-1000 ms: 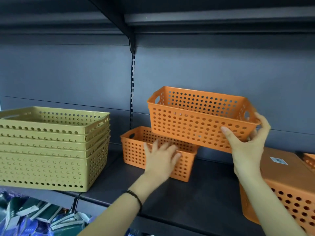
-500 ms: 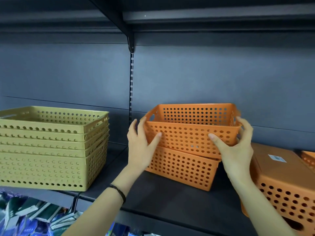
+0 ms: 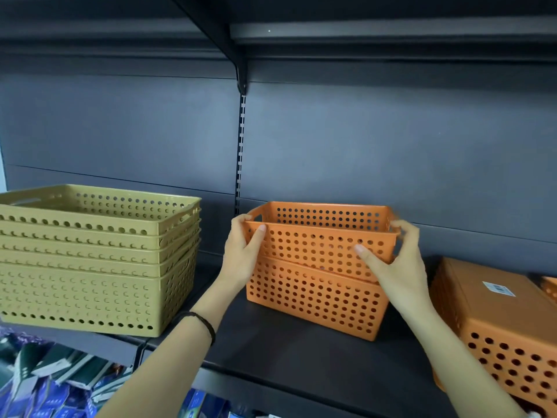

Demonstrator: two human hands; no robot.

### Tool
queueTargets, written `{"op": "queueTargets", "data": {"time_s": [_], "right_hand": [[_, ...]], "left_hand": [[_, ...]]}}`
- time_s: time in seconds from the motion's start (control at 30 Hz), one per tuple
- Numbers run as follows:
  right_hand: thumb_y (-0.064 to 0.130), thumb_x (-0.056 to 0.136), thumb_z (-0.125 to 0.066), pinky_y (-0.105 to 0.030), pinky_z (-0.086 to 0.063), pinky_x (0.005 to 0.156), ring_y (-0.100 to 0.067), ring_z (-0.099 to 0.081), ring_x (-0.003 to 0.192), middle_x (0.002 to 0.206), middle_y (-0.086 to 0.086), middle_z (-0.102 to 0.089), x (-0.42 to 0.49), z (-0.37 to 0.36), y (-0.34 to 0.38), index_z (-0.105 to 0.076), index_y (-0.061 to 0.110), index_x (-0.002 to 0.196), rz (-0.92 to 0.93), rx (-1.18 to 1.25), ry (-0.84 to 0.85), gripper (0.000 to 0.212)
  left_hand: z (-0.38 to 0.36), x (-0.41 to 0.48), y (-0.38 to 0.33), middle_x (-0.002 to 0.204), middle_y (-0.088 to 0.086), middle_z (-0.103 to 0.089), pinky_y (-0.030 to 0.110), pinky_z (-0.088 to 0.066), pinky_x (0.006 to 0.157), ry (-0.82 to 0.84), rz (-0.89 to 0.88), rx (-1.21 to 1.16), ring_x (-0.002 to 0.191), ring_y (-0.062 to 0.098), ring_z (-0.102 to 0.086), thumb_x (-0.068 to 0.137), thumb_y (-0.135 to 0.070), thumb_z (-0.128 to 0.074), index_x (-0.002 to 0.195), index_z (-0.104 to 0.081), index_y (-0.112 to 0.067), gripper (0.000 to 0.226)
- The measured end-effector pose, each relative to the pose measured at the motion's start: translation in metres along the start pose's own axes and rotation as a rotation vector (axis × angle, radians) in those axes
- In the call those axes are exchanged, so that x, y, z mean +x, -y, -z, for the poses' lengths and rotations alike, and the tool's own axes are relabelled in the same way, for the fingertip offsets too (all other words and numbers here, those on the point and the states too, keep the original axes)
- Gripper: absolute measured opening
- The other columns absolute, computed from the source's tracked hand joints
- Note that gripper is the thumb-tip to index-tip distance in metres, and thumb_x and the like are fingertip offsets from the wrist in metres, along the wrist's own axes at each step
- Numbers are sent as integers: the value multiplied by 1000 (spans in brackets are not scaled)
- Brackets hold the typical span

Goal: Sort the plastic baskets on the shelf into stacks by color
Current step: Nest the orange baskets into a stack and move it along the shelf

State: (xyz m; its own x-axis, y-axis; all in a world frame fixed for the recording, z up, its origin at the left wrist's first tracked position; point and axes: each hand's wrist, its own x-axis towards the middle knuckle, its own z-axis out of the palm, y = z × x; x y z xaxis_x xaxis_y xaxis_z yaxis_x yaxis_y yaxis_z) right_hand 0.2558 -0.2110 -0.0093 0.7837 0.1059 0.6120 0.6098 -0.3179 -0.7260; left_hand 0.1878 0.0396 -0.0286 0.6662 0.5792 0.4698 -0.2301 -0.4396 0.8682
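Observation:
An upper orange basket (image 3: 316,245) sits nested, slightly tilted, in a lower orange basket (image 3: 313,300) on the dark shelf (image 3: 286,351). My left hand (image 3: 244,251) grips the upper basket's left end, thumb on its front wall. At the right end, my right hand (image 3: 394,263) holds the same basket, fingers over the rim. A stack of several olive-yellow baskets (image 3: 90,260) stands on the left part of the shelf. An upside-down orange basket (image 3: 497,321) with a white label lies at the right.
Another orange basket edge (image 3: 550,289) shows at the far right. The shelf's back panel and a slotted upright (image 3: 240,152) rise behind; an upper shelf hangs overhead. Packaged goods (image 3: 45,384) fill the level below at the left.
The orange basket held in the air by my right hand came down into the orange basket on the shelf. My left hand moved from the lower basket's rim to the upper basket's left end.

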Motion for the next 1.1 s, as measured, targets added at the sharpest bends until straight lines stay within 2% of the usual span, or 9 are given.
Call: {"op": "queueTargets", "data": {"time_s": [0.1,0.23,0.37,0.47,0.6,0.73,0.83,0.97,1.1], "right_hand": [[44,82,-66,-43,-34,106,-27,-36,132,152,-9,-18,-10,-5,-21,-36,17,134,-46,-159,93,66],[46,84,-63,-50,-17,115,-31,-6,148,161,-7,4,-25,-6,-40,-26,20,147,-118,-230,164,78],[42,85,-64,-46,-23,114,-24,-17,147,160,-7,-16,-24,-3,-38,-16,21,151,-93,-176,215,84],[36,87,-65,-42,-35,108,-22,-38,137,150,-2,-39,-22,-2,-30,-15,23,151,-127,-111,255,82],[29,89,-65,-38,-31,110,-22,-35,141,151,-4,-38,-19,6,-23,-21,20,151,-123,-176,253,77],[27,89,-65,-42,-33,113,-22,-35,140,154,-4,-34,-27,33,-21,-33,19,148,-56,-239,231,68],[26,88,-66,-22,-34,104,-9,-45,128,140,2,-51,-41,67,-23,-54,23,133,121,-388,287,47],[27,85,-69,-30,-36,107,-8,-43,132,132,11,-57,-63,125,-34,-67,28,116,330,-532,267,31],[26,81,-73,-35,-36,108,-13,-45,130,128,6,-61,-73,196,-57,-68,21,117,384,-588,188,36]], "left_hand": [[2,-3,10,129,5,-57,31,-38,92,92,46,41,121,22,-55,107,-34,-47,138,-44,-15,37],[3,-9,26,132,6,-58,34,-43,96,107,53,91,123,22,-55,106,-29,-51,124,-48,-22,20],[9,-7,23,140,6,-52,29,-38,100,69,31,146,119,12,-46,105,-25,-53,119,-56,-21,15],[15,-5,21,122,1,-61,27,-40,92,94,33,180,114,15,-54,105,-26,-53,131,-61,-16,29],[20,-5,19,116,2,-64,43,-54,100,103,59,165,118,26,-63,103,-27,-56,135,-61,-15,35],[11,-15,10,151,18,-52,46,-40,112,105,56,384,141,36,-45,103,-34,-56,147,-52,-15,48],[-14,-47,-4,167,23,-23,62,-23,119,-7,-223,768,155,45,-17,95,-32,-64,150,-48,-12,60],[-75,-98,-30,142,11,-64,52,-45,109,242,-786,855,135,35,-56,87,-42,-50,127,-70,-16,51],[-141,-149,-69,136,4,-69,39,-49,106,476,-898,802,128,26,-64,87,-53,-44,128,-70,-22,58]]}}
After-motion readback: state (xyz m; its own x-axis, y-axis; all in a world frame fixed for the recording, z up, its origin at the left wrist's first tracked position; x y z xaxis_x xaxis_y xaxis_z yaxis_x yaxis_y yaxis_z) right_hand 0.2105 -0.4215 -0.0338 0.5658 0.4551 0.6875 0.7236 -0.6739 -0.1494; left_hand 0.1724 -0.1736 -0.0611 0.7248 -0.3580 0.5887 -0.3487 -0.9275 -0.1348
